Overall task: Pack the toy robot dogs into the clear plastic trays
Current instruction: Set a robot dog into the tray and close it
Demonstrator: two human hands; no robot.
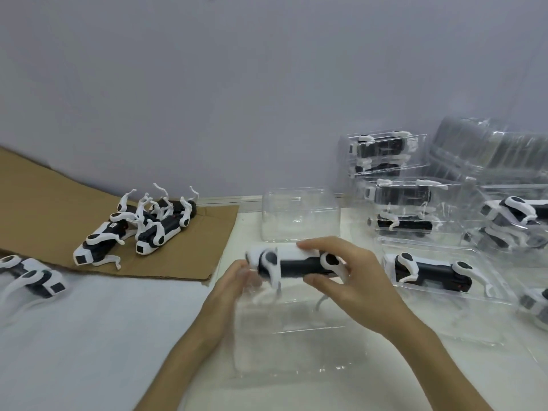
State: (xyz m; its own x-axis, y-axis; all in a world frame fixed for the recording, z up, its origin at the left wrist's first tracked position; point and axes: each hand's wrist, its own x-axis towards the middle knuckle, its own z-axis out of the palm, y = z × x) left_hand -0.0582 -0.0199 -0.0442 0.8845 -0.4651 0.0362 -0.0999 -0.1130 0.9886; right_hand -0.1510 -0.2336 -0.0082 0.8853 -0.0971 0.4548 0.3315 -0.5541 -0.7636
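The right grip [355, 280] is pinching a dog [296, 264] by its right end, fingers on top and thumb beneath, holding it level just above a tray [281, 351] lying on the near counter [103, 336]. The left grip [234, 280] is curling at the dog's left end; blur is hiding what it holds. On cardboard [192, 256] far left, loose dogs [139, 229] are lying; packed trays [415, 203] are standing right.

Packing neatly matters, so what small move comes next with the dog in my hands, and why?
Probably lower the toy robot dog into the clear tray below it: the right hand grips its body, the left hand is at its left end.
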